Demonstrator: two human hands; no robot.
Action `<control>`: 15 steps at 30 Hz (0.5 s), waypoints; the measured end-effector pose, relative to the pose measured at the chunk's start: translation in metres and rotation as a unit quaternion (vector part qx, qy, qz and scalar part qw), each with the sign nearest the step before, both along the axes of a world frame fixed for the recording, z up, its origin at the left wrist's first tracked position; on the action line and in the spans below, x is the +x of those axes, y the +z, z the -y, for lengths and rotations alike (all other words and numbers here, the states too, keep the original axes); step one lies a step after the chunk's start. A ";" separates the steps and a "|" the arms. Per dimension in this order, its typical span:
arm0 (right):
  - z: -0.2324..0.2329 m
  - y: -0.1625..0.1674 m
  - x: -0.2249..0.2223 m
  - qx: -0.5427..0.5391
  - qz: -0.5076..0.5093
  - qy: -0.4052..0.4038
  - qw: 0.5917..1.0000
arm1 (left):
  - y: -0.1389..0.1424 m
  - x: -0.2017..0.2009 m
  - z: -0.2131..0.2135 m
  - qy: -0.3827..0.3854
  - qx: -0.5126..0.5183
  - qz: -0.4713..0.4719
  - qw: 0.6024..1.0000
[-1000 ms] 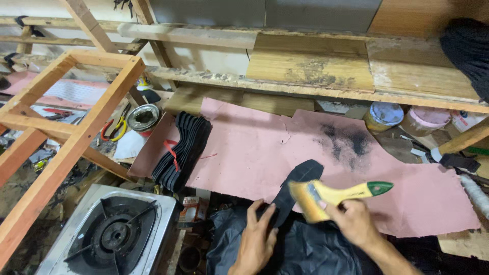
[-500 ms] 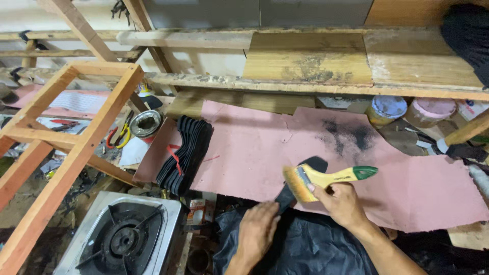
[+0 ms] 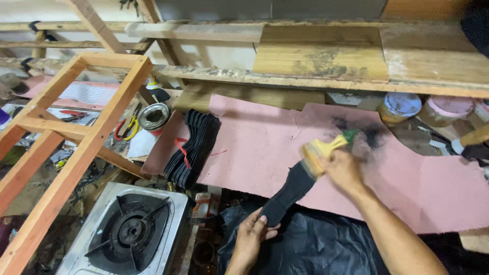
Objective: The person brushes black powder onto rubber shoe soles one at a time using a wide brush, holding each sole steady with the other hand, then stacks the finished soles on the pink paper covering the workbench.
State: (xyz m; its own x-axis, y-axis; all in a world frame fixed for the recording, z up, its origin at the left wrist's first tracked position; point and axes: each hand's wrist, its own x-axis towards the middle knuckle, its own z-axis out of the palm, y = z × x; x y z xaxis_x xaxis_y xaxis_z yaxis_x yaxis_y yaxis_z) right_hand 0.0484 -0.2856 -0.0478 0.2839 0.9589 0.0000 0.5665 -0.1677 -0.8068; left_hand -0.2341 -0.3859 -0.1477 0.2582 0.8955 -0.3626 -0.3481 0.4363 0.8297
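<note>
Right hand and brush smeared by motion blur; bristle contact with black sole unclear. Sole's heel end hidden under left hand fingers. Gas stove cut off at bottom edge. Dark object clipped at top-right corner.

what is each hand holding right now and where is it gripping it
Left hand pinches the black shoe sole at its near end. Right hand grips the brush by its handle.

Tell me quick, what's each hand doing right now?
Left hand: closed on the heel end of the flat black rubber shoe sole.
Right hand: closed on the yellow-handled brush.
</note>
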 end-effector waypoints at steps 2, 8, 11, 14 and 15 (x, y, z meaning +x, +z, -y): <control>0.010 0.007 0.031 0.064 0.160 -0.052 0.984 | 0.016 0.003 0.011 0.021 0.046 -0.026 0.998; 0.032 0.003 0.118 0.026 0.061 -0.084 0.994 | 0.076 0.067 -0.040 0.079 0.200 -0.289 0.933; 0.049 -0.008 0.193 0.076 0.011 -0.090 0.993 | 0.098 0.144 -0.079 0.161 0.430 -0.354 0.814; 0.046 -0.012 0.272 0.057 -0.028 -0.107 0.992 | 0.108 0.219 -0.144 0.177 0.565 -0.436 0.678; 0.040 -0.013 0.296 0.048 -0.016 -0.108 0.993 | 0.108 0.240 -0.162 0.171 0.585 -0.470 0.638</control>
